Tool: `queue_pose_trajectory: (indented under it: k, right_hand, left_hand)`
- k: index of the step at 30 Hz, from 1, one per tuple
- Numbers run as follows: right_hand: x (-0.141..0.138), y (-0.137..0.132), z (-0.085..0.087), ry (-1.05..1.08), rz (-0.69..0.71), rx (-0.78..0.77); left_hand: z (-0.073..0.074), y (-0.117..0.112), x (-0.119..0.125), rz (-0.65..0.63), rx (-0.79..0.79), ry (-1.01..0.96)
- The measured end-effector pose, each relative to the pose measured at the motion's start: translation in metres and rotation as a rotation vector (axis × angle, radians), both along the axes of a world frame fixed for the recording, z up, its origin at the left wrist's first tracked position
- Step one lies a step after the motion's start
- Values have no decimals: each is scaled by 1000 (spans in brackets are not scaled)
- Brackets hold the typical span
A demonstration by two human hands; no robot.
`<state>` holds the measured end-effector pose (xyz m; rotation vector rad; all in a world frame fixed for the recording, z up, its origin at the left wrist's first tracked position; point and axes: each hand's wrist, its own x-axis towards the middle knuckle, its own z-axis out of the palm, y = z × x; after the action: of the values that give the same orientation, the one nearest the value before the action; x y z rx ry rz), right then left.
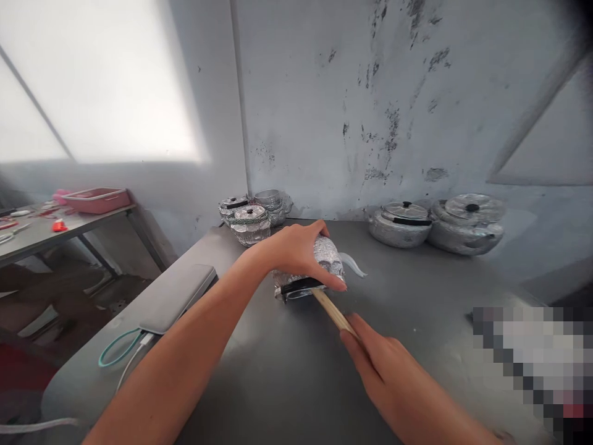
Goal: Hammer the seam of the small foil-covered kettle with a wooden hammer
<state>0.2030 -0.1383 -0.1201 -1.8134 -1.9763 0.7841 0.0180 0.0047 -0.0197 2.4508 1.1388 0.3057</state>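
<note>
My left hand [296,250] lies over a small plastic-wrapped metal pot [330,256] on the grey metal table [417,290], fingers curled down around its top. The pot has a black handle strip [301,285] at its near side. My right hand [370,355] grips a light wooden stick [331,309] whose far end meets the pot by the black strip. What sits on the stick's far end is hidden under my left hand.
Wrapped metal pots with black knobs stand along the wall: a cluster [250,216] at the back left, two larger ones [401,224] [466,222] at the back right. A grey flat device [178,296] with a teal cable [118,346] lies on the left. A side table [41,228] holds a pink tray [97,199].
</note>
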Motion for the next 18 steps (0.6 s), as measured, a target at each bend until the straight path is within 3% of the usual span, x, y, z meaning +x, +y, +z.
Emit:
queue_pose_trajectory:
  k: [12,18]
  right_hand:
    - [1,0,0,55,5,-60]
    - [-2,2,2,-15,2,-12]
  left_hand:
    - [1,-1,0,15,-14,-8]
    - [1,-1,0,4,-9,-6]
